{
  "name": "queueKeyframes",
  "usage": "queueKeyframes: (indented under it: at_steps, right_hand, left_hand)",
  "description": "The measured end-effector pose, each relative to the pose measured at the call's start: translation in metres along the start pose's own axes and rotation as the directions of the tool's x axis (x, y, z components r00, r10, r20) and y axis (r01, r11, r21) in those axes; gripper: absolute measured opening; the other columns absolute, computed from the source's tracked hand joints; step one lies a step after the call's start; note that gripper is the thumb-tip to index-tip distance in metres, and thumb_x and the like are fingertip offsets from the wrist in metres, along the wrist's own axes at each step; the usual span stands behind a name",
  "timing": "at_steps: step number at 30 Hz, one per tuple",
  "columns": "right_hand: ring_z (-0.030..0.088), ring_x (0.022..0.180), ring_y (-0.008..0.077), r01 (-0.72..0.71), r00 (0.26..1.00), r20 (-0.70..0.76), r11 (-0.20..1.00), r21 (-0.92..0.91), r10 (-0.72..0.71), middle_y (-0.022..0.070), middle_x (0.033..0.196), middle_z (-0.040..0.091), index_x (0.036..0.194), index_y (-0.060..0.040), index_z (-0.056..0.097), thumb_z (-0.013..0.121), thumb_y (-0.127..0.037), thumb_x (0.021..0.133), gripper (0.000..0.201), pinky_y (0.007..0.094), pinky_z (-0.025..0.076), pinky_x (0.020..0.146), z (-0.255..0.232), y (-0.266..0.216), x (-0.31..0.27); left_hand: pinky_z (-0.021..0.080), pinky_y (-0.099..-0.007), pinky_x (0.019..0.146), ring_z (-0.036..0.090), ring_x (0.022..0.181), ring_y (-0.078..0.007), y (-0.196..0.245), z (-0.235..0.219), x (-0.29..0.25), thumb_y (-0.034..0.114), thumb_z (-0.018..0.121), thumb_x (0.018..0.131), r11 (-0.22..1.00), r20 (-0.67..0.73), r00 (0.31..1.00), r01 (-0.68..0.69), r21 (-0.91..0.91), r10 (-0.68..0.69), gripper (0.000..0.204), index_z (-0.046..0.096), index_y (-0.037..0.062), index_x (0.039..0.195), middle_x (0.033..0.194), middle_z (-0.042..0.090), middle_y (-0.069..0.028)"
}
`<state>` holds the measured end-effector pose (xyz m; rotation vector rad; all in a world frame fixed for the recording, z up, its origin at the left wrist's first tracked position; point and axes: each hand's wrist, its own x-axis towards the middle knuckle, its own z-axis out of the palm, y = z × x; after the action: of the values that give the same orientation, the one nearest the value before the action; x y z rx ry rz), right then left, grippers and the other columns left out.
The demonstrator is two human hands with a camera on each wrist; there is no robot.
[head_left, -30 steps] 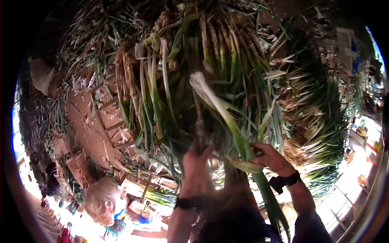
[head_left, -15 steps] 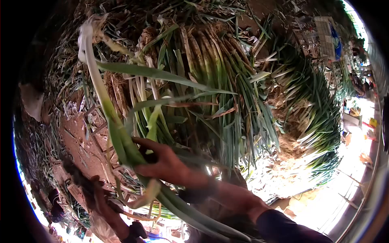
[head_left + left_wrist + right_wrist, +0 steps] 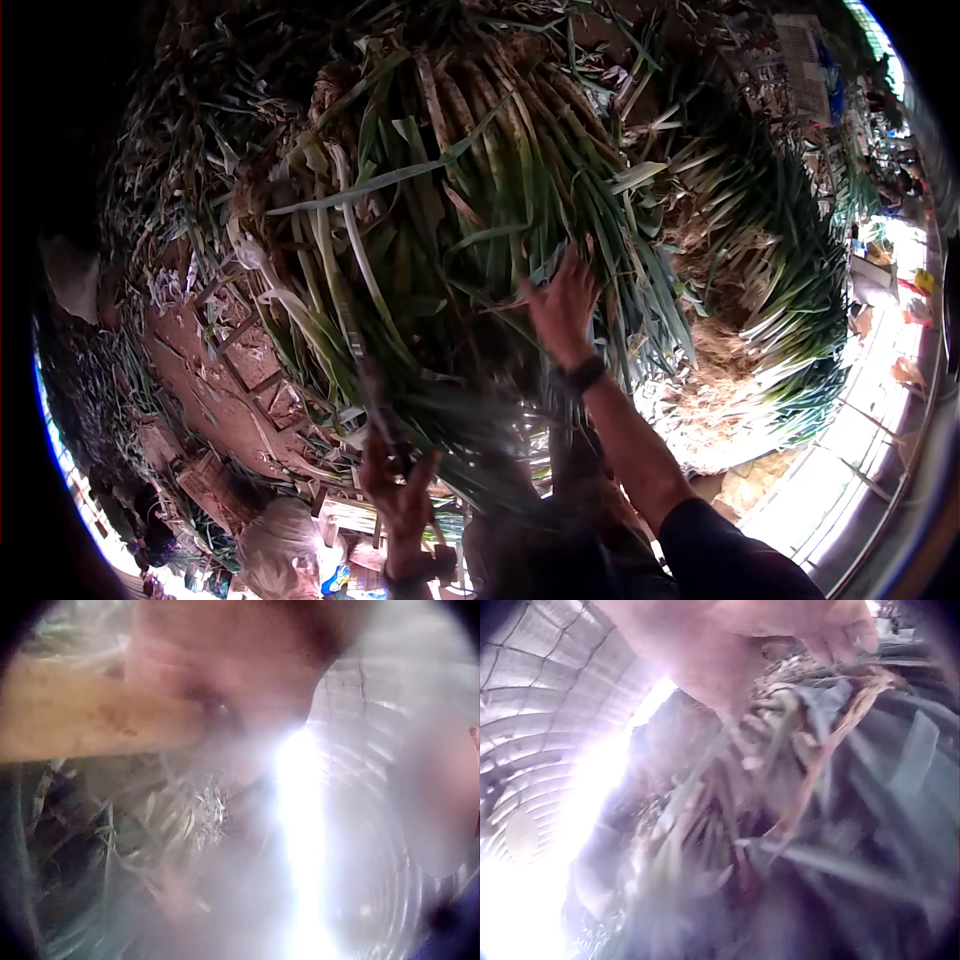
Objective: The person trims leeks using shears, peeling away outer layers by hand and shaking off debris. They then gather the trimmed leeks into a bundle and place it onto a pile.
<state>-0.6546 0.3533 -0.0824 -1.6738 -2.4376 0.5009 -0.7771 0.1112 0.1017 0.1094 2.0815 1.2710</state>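
Observation:
My left hand (image 3: pixel 400 490), low in the head view, grips a long, narrow tool (image 3: pixel 365 380) pointing up toward the leeks. The left wrist view shows its wooden handle (image 3: pixel 90 712) in that hand; motion blurs the tool's far end. My right hand (image 3: pixel 565 310) reaches over the green leaves of the middle leek pile (image 3: pixel 500 160), fingers extended and nothing gripped. In the right wrist view, its fingers (image 3: pixel 832 641) hover close above leaves and a dry brown strip (image 3: pixel 832 750). A white-ended leek (image 3: pixel 250 250) lies at the pile's left side.
A long stack of leeks (image 3: pixel 790 300) with roots turned inward lines the right. Loose leaf scraps (image 3: pixel 190 150) cover the ground behind and to the left. A wooden slatted frame (image 3: pixel 235 350) stands beside bare soil (image 3: pixel 190 370). A pale crate (image 3: pixel 800 60) sits far right.
My right hand carried a leek leftward, let it go at the pile's left side, then moved back right over the leaves. The left hand swung left and back with its tool.

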Motion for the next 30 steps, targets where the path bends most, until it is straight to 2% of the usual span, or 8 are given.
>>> queueKeyframes:
  at_steps: [5,10,13,16,18,22,27,30]
  right_hand:
    - [0.045,0.132,0.0457,-0.293,0.951,0.098,0.956,-0.014,0.293,0.0270,0.145,0.046,0.154,-0.0021,0.031,0.076,-0.033,0.080,0.092,0.0541,0.041,0.107,0.048,0.031,0.049]
    - [0.058,0.114,0.0436,0.055,0.973,0.220,0.993,0.102,-0.076,0.0247,0.130,0.054,0.153,-0.0036,0.033,0.073,-0.018,0.076,0.089,0.0543,0.052,0.088,-0.027,0.061,0.066]
    - [0.057,0.113,0.0425,0.100,0.951,0.291,0.994,0.043,-0.108,0.0219,0.128,0.056,0.151,-0.0018,0.036,0.079,-0.012,0.075,0.088,0.0491,0.053,0.089,-0.105,0.053,0.032]
    - [0.060,0.101,0.0442,0.197,0.940,0.296,0.978,-0.072,-0.168,0.0226,0.117,0.058,0.150,-0.0010,0.037,0.084,-0.012,0.071,0.092,0.0473,0.054,0.085,-0.115,0.067,-0.027]
    - [0.062,0.100,0.0443,0.202,0.925,0.331,0.979,-0.013,-0.187,0.0241,0.117,0.059,0.149,-0.0005,0.038,0.086,-0.019,0.071,0.094,0.0470,0.054,0.085,-0.108,0.075,-0.055]
    - [0.065,0.105,0.0433,0.179,0.898,0.354,0.951,0.253,-0.263,0.0268,0.125,0.061,0.148,0.0015,0.038,0.087,-0.040,0.073,0.100,0.0465,0.055,0.087,-0.065,0.104,-0.076]
    - [0.070,0.097,0.0366,-0.150,0.752,0.658,0.966,0.212,-0.028,0.0262,0.104,0.069,0.136,0.0020,0.053,0.078,-0.047,0.085,0.075,0.0444,0.054,0.081,-0.059,0.112,-0.051]
    - [0.062,0.082,0.0121,-0.623,0.534,0.845,0.657,0.425,-0.040,0.0089,0.091,0.071,0.110,0.0028,0.068,0.067,-0.030,0.097,0.036,0.0306,0.049,0.075,-0.068,0.120,-0.028]
  left_hand:
    - [0.049,-0.0262,0.065,0.054,0.074,-0.0089,0.012,0.051,-0.013,0.008,0.078,0.074,0.995,0.149,0.985,0.095,-0.007,-0.093,0.074,0.051,0.0001,0.142,0.090,0.058,-0.0002]
    - [0.048,-0.0227,0.069,0.054,0.080,-0.0071,0.015,0.065,-0.013,0.003,0.077,0.077,0.997,0.236,0.970,0.062,-0.045,-0.050,0.072,0.050,-0.0006,0.143,0.095,0.056,0.0001]
    - [0.046,-0.0217,0.071,0.053,0.081,-0.0066,0.015,0.068,-0.011,0.004,0.075,0.079,0.991,0.226,0.971,0.099,-0.090,-0.076,0.066,0.051,-0.0014,0.140,0.097,0.056,0.0010]
    - [0.046,-0.0223,0.072,0.052,0.080,-0.0071,0.019,0.075,-0.010,0.006,0.075,0.081,0.981,0.193,0.971,0.164,-0.100,-0.143,0.062,0.051,-0.0018,0.138,0.095,0.055,0.0015]
    - [0.057,-0.0294,0.082,0.067,0.096,-0.0164,0.014,0.074,-0.007,0.009,0.077,0.081,0.990,0.199,0.970,0.138,0.008,-0.136,0.064,0.053,-0.0025,0.139,0.116,0.069,-0.0115]
    - [0.047,-0.0227,0.076,0.053,0.084,-0.0076,0.000,0.084,-0.014,0.005,0.076,0.081,0.991,0.194,0.972,0.124,0.042,-0.130,0.067,0.049,-0.0026,0.142,0.097,0.056,0.0023]
    - [0.053,-0.0270,0.080,0.061,0.089,-0.0099,-0.018,0.105,-0.029,0.011,0.079,0.081,0.969,0.197,0.970,0.096,0.226,-0.142,0.059,0.057,-0.0014,0.134,0.102,0.068,-0.0027]
    - [0.054,-0.0294,0.072,0.063,0.079,-0.0121,-0.027,0.119,-0.038,0.016,0.081,0.081,0.931,0.161,0.987,-0.034,0.364,-0.027,0.055,0.061,0.0010,0.130,0.093,0.070,-0.0055]
